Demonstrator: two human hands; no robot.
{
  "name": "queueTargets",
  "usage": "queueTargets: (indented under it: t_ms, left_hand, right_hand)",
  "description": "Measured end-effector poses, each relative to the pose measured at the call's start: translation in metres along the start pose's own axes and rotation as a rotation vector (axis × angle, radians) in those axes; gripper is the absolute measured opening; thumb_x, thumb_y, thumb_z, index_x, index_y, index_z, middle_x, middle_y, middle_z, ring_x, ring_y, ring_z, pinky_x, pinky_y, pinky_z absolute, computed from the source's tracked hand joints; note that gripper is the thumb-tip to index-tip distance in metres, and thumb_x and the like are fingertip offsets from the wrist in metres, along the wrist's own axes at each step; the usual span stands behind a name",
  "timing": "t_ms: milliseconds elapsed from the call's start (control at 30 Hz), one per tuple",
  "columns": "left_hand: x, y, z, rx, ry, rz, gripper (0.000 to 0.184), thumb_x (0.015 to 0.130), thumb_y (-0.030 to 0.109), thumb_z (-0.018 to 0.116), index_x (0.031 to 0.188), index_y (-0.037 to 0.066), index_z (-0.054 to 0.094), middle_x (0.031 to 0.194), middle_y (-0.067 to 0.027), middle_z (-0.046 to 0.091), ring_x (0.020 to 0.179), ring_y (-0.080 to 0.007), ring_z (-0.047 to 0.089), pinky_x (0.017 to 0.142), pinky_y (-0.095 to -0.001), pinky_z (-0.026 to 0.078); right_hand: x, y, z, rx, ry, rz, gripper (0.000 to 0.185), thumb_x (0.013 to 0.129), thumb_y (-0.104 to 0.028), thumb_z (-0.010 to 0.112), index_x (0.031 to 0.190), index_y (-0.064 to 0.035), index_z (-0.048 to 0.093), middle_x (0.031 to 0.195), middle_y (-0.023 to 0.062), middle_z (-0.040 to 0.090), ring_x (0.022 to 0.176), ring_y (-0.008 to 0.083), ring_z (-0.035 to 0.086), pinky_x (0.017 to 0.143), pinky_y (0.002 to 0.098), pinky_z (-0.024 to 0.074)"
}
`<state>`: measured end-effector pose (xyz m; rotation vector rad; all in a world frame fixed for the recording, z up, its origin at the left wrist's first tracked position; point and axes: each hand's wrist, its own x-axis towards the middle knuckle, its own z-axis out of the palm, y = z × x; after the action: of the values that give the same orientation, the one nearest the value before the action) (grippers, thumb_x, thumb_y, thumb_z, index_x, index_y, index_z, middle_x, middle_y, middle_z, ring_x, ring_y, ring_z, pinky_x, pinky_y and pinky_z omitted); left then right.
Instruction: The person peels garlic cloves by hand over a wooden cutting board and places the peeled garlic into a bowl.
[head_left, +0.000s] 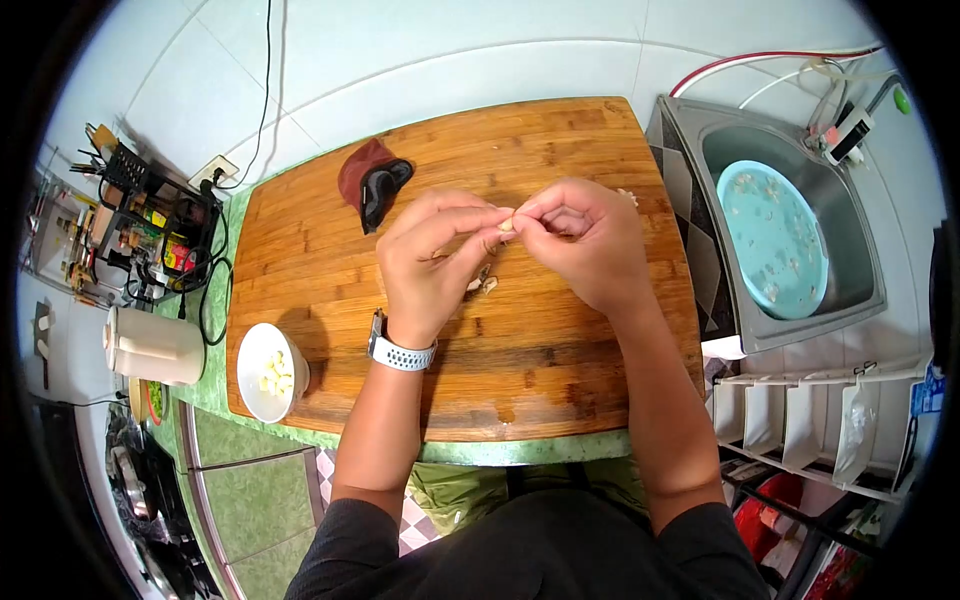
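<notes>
Between the fingertips of both hands is a small pale garlic clove (507,225), held above the middle of a wooden board (560,370). My left hand (430,255), with a white-strapped watch (402,355) at its wrist, pinches the clove from the left. From the right, the thumb and forefinger of my right hand (585,240) close on it too. Bits of garlic skin (485,284) lie on the board below, partly hidden by my left hand. A white bowl (250,385) at the board's left front corner contains several peeled cloves (277,375).
A dark red and black cap (374,178) lies toward the back of the board. A light blue basin (770,240) with scraps sits in the metal sink (860,290) at right. At left stand a beige container (160,345) and a black rack (150,225) of bottles.
</notes>
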<state>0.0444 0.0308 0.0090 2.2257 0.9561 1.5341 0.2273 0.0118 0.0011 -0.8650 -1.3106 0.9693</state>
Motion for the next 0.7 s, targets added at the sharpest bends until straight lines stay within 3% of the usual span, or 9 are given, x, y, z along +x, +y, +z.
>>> queueTargets:
  t_ms: [367,700]
  left_hand:
    - [-0.0010,-0.0005,0.0001,-0.130,-0.014,-0.082,0.021,0.076,-0.009,0.081,0.095,-0.001,0.076,0.096,-0.0113,0.072,0.089,-0.0193,0.069,0.076,-0.0288,0.056]
    - [-0.0003,-0.0010,0.0004,-0.036,-0.030,-0.006,0.021,0.075,-0.008,0.081,0.095,0.000,0.077,0.096,-0.0112,0.073,0.090,-0.0209,0.070,0.077,-0.0298,0.055]
  right_hand:
    - [0.0005,-0.0029,0.0014,0.134,0.001,0.070,0.004,0.090,0.004,0.067,0.093,0.0047,0.071,0.089,0.0086,0.075,0.083,0.0107,0.072,0.072,0.0222,0.0571]
    - [-0.0001,-0.0078,-0.0007,0.107,-0.013,0.084,0.003,0.089,0.005,0.068,0.092,0.0053,0.070,0.089,0.0102,0.075,0.082,0.0114,0.073,0.071,0.0216,0.0576]
